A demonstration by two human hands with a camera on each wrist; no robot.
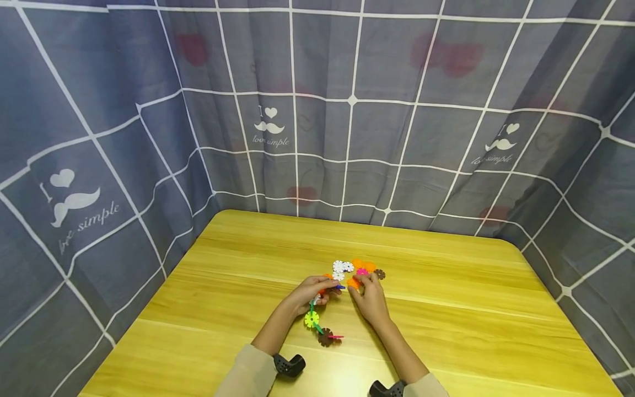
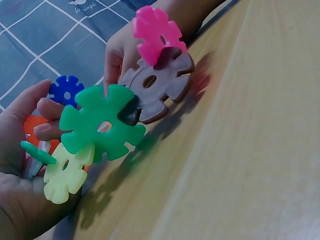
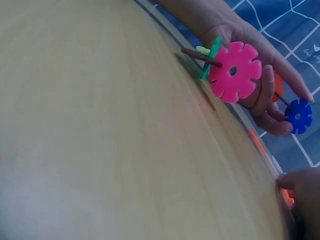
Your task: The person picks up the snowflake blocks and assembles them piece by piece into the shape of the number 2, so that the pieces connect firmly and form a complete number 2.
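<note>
My left hand point(image 1: 305, 293) holds a chain of notched plastic snowflake discs above the table. Its fingers pinch near the blue disc point(image 2: 66, 91) at one end. An orange disc point(image 2: 34, 124) and a whitish one lie partly hidden in the palm. From there hang a yellow disc point(image 2: 62, 175), a green disc point(image 2: 82, 122), a brown disc point(image 2: 170, 82) and, at the far end, a pink disc point(image 2: 154, 32). To the right, my right hand point(image 1: 373, 302) is down at the table, thumb and fingertips about an orange disc point(image 1: 353, 283).
Beyond the hands lie several loose discs: white discs point(image 1: 339, 267), orange discs point(image 1: 369, 266), a pink disc point(image 1: 362, 272) and a brown disc point(image 1: 380, 274). They rest on the wooden table point(image 1: 446, 298). A grey checked curtain point(image 1: 322, 127) encloses the table's back and sides.
</note>
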